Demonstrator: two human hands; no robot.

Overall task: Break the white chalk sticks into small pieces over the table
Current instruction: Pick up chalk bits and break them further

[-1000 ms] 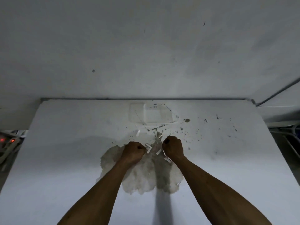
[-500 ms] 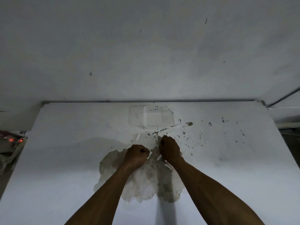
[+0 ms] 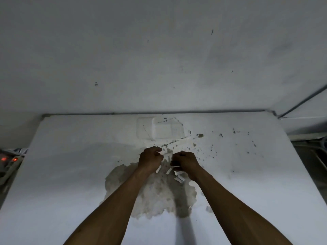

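Chalk pieces [image 3: 169,171] midway between tabletop [image 3: 70,174] side edges; left hand [image 3: 150,160], right hand [image 3: 185,161] clenched, just pulled apart, likely fresh snap; contents unclear.

Backs of L hand [image 3: 150,160] & R hand [image 3: 185,162] face the cam. Fingers curl under, so palms & whatever's inside are hidden. Pale sliver at R hand's near edge: pinched, or lying on table [image 3: 70,165] below, can't tell. L forearm [image 3: 109,209] & R forearm [image 3: 238,209] cut off by btm edge. Chalk pieces [image 3: 169,171] by the wrists partly covered. Count unclear, as they blend w/ the stained patch [image 3: 155,195]. Clear tray [image 3: 141,129] at far side barely visible, contents unreadable. Power strip [image 3: 7,162] cut by left edge, blurred, only red lights clear. Right edge clips a pipe [image 3: 300,103] & dim cables [image 3: 318,156].
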